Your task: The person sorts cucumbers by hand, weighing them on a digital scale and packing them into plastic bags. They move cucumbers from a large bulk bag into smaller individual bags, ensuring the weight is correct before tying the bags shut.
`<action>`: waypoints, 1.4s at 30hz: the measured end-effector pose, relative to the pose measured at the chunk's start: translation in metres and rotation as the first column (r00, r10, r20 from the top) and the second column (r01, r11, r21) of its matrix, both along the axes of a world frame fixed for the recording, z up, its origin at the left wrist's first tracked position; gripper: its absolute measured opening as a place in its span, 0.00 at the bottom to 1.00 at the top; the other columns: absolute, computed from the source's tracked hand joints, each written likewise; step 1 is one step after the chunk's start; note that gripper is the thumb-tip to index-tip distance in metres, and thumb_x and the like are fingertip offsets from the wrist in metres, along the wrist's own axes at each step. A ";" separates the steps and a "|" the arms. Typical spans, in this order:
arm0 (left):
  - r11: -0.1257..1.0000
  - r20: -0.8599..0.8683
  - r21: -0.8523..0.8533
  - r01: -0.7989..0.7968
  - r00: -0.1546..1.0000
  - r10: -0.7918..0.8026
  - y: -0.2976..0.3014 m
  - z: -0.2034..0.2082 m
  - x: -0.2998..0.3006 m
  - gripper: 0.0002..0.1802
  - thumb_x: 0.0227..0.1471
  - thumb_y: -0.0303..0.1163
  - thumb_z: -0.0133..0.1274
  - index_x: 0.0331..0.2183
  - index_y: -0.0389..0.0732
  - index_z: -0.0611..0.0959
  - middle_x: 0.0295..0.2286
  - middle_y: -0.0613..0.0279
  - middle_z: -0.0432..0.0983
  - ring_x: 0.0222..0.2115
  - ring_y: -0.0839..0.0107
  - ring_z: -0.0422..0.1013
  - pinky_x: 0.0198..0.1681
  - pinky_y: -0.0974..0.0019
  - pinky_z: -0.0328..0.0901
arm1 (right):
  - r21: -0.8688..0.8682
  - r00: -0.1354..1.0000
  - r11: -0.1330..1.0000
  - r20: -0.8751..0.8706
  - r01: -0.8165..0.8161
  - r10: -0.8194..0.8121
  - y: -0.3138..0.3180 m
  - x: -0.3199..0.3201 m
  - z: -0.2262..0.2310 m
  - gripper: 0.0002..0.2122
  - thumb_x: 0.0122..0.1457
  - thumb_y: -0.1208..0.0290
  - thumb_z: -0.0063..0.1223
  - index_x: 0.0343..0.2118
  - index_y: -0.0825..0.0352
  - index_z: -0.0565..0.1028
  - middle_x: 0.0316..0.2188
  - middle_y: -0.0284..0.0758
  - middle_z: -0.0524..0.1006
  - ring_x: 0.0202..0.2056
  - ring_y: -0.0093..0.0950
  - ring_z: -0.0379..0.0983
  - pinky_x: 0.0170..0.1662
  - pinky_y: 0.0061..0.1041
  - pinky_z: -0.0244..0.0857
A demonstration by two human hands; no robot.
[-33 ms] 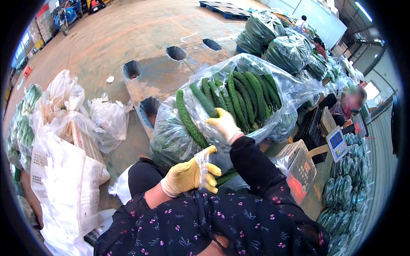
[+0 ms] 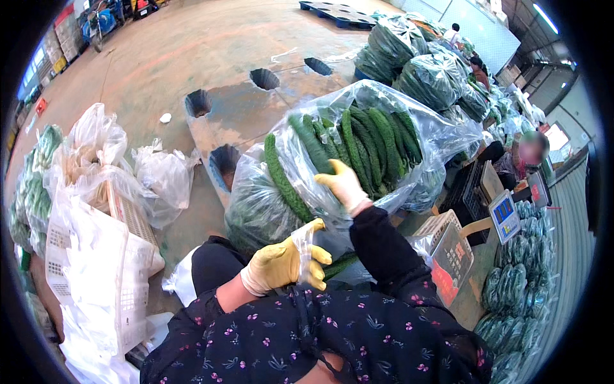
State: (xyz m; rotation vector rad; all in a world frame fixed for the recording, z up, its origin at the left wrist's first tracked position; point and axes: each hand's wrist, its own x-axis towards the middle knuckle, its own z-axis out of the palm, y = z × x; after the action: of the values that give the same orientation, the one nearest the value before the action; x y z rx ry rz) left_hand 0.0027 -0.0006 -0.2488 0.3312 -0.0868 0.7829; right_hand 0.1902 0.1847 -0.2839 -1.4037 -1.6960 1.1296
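Observation:
Dark green, bumpy cucumbers [image 2: 384, 144] lie side by side in a large clear plastic bag [image 2: 441, 144], its mouth spread open in front of me. My right hand [image 2: 345, 187], in a yellow and white glove, is at the near end of a cucumber [image 2: 310, 144] on the bag's left side. Its thumb and fingers look apart; contact with the cucumber is hard to make out. Closer to my body, my left hand [image 2: 281, 262], gloved alike, has half-curled fingers around a narrow piece of clear plastic film [image 2: 303, 255]. Another cucumber [image 2: 283, 179] lies at the bag's left edge.
White plastic crates [image 2: 131, 291] draped with film stand at the left. A pallet [image 2: 233, 112] with holes lies beyond the bag. At the right are a scale display [image 2: 505, 216], a crate [image 2: 448, 224], bagged cucumbers [image 2: 521, 288] and a seated person [image 2: 508, 163].
My right hand has drawn back slightly toward me and its fingers have loosened. The cucumber it was handling now lies lower among the others. My left hand keeps its place.

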 end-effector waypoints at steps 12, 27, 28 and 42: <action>0.986 -0.007 0.119 0.120 0.993 -0.120 -0.009 0.000 0.000 0.57 0.40 0.52 0.59 0.62 0.46 0.43 0.47 0.39 0.65 0.40 0.52 0.72 0.47 0.52 0.64 | 0.041 0.966 0.996 0.247 -0.082 0.069 -0.070 0.000 0.044 0.24 0.48 0.67 0.62 0.47 0.70 0.69 0.41 0.43 0.75 0.43 0.33 0.72 0.47 0.28 0.64; 0.991 -0.015 0.107 0.081 0.997 -0.080 -0.012 -0.001 -0.002 0.59 0.40 0.52 0.60 0.62 0.45 0.43 0.46 0.38 0.66 0.39 0.53 0.73 0.46 0.50 0.65 | -0.128 0.720 0.977 0.660 -0.173 0.214 -0.013 0.015 -0.005 0.12 0.48 0.62 0.56 0.32 0.65 0.78 0.33 0.43 0.78 0.39 0.41 0.74 0.44 0.33 0.67; 0.993 -0.025 0.097 0.074 0.997 -0.071 -0.013 0.001 -0.004 0.58 0.40 0.52 0.59 0.62 0.45 0.43 0.46 0.38 0.66 0.39 0.53 0.72 0.46 0.50 0.65 | -0.193 0.680 0.961 0.679 -0.196 0.275 -0.015 0.011 0.000 0.15 0.48 0.59 0.57 0.33 0.65 0.78 0.34 0.43 0.78 0.39 0.41 0.74 0.44 0.34 0.66; 0.995 -0.156 0.099 0.028 0.988 -0.012 -0.011 0.006 -0.004 0.59 0.37 0.57 0.60 0.61 0.44 0.45 0.42 0.41 0.71 0.36 0.52 0.73 0.42 0.43 0.67 | -0.043 0.614 0.990 0.781 -0.132 0.116 -0.028 -0.017 0.016 0.14 0.41 0.69 0.55 0.31 0.72 0.79 0.32 0.51 0.77 0.38 0.41 0.76 0.41 0.35 0.70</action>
State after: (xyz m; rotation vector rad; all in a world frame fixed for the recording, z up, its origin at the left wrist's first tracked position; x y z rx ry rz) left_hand -0.0016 -0.0112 -0.2432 0.4860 0.0169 0.7315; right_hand 0.1729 0.1571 -0.2679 -1.9650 -2.4212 0.5428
